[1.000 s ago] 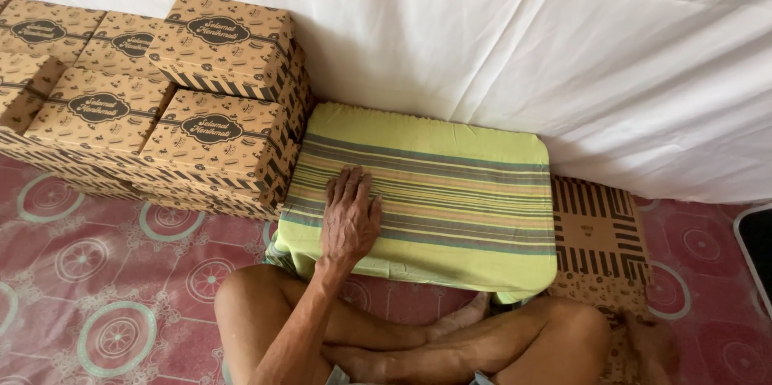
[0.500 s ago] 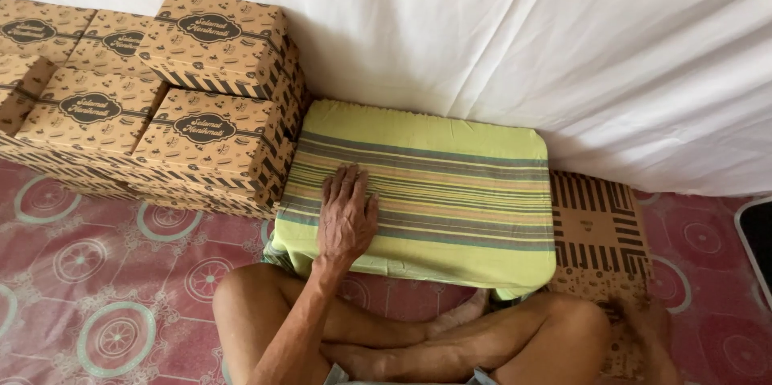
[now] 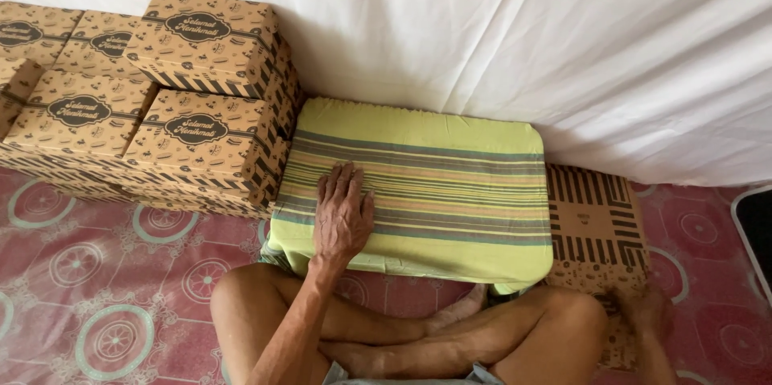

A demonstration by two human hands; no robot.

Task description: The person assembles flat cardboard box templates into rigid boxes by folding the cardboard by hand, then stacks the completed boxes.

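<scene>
While the left hand [image 3: 342, 216] is lying flat and released on the striped cloth [image 3: 418, 184] over the low bench, the right hand [image 3: 643, 312] is touching the flat carton [image 3: 595, 224]; its grip I cannot tell. Smoothing is best done from the middle outwards. Brown boxes [image 3: 193, 127] with dark oval labels are standing stacked at the left.

Under your left hand [image 3: 342, 216]: striped yellow-green cloth [image 3: 434, 184], woven, matt, pulled smooth. Printed cardboard boxes [image 3: 193, 131] at its left edge, matt brown. Flattened cardboard sheet [image 3: 595, 224] at its right edge. White sheet backdrop [image 3: 515, 39], creased. Patterned floor covering [image 3: 96, 288], slight sheen.
</scene>
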